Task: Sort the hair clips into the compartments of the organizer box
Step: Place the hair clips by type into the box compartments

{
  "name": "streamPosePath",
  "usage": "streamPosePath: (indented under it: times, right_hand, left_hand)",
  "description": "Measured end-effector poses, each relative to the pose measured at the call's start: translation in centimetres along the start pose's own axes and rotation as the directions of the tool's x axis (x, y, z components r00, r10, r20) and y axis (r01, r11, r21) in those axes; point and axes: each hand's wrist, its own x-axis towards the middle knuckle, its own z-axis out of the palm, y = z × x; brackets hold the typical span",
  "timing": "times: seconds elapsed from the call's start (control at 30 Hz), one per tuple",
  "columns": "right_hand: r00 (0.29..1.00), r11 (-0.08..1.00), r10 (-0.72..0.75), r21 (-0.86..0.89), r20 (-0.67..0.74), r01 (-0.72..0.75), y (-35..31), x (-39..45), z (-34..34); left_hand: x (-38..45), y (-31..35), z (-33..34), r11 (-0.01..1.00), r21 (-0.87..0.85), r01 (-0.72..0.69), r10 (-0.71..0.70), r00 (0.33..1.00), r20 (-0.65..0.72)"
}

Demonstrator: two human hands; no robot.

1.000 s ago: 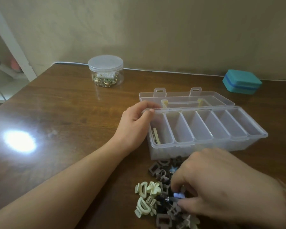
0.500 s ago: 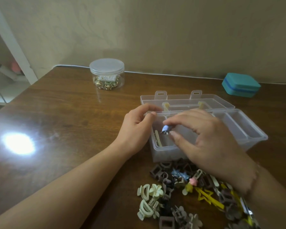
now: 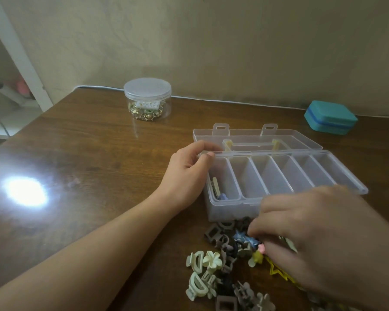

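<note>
The clear organizer box point(image 3: 231, 202) stands open on the wooden table, its lid point(image 3: 256, 138) folded back. My left hand point(image 3: 186, 173) grips the box's back left corner. The leftmost compartment holds a cream clip point(image 3: 215, 185) and a small blue clip point(image 3: 222, 196); the other compartments look empty. In front of the box lies a pile of hair clips point(image 3: 213, 272), cream, brown and dark. My right hand point(image 3: 319, 239) is down on the pile, fingertips curled around a blue star clip point(image 3: 243, 237) beside a pink one. Whether it grips a clip is hidden.
A lidded clear jar point(image 3: 147, 99) of gold trinkets stands at the back. A teal case point(image 3: 330, 117) sits at the back right. A white cable point(image 3: 234, 102) runs along the wall. A yellow star clip point(image 3: 276, 270) lies partly under my right hand.
My right hand carried a small blue clip from the pile to the leftmost compartment, left it there, and has come back down onto the pile. My left hand stayed on the box.
</note>
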Motion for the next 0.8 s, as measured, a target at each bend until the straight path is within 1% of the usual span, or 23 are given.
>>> streamPosePath:
  times: [0.03, 0.07, 0.13, 0.2, 0.27, 0.37, 0.47, 0.53, 0.6, 0.67, 0.73, 0.8]
  right_hand:
    - [0.999, 0.996, 0.029, -0.081, 0.032, -0.026, 0.0, 0.3, 0.7]
    - [0.999, 0.993, 0.046, -0.107, 0.022, -0.043, 0.2, 0.5, 1.3]
    - [0.989, 0.98, 0.12, -0.167, 0.09, -0.103, 0.3, 0.8, 2.3]
    - [0.982, 0.97, 0.145, -0.213, 0.12, -0.117, 0.3, 1.1, 2.7]
    - [0.982, 0.966, 0.15, -0.231, 0.116, -0.121, 0.3, 1.1, 2.9]
    - [0.972, 0.958, 0.185, -0.246, 0.145, -0.145, 0.0, 1.3, 3.0]
    - [0.976, 0.964, 0.162, -0.236, 0.149, -0.124, 0.0, 1.4, 2.9]
    - [0.988, 0.98, 0.124, -0.17, 0.09, -0.108, 0.2, 1.0, 2.6]
    - [0.995, 0.995, 0.088, -0.036, -0.045, -0.09, 0.8, 0.8, 1.8]
    - [0.987, 0.994, 0.065, 0.094, -0.144, -0.052, 1.6, 1.2, 1.3]
    - [0.95, 0.96, 0.094, 0.28, -0.298, -0.008, 2.0, 1.9, 1.4]
    - [0.884, 0.912, 0.197, 0.41, -0.423, -0.007, 2.1, 2.9, 2.0]
  left_hand:
    - [0.0, 0.0, 0.0, 1.0, 0.002, 0.0, 0.0, 1.0, 0.004]
    - [0.0, 0.0, 0.0, 1.0, 0.002, -0.002, 0.002, 1.0, 0.008]
    - [0.0, 0.0, 0.0, 1.0, -0.002, -0.004, 0.004, 1.0, 0.007]
    - [0.0, 0.1, 0.0, 1.0, -0.001, -0.006, 0.006, 1.0, 0.004]
    - [0.0, 0.0, 0.1, 1.0, 0.002, -0.005, 0.005, 1.0, 0.003]
    - [0.0, 0.0, 0.1, 1.0, 0.005, 0.0, 0.0, 1.0, 0.0]
    - [0.0, 0.0, 0.1, 1.0, 0.01, 0.001, -0.001, 1.0, 0.002]
    - [0.0, 0.0, 0.1, 1.0, 0.006, 0.002, -0.002, 1.0, 0.001]
    - [0.0, 0.0, 0.1, 1.0, 0.007, -0.001, 0.001, 1.0, -0.003]
    - [0.0, 0.0, 0.2, 1.0, 0.009, -0.003, 0.003, 1.0, -0.007]
    - [0.0, 0.0, 0.1, 1.0, 0.013, -0.009, 0.009, 1.0, -0.004]
    - [0.0, 0.0, 0.1, 1.0, 0.009, -0.009, 0.009, 1.0, 0.002]
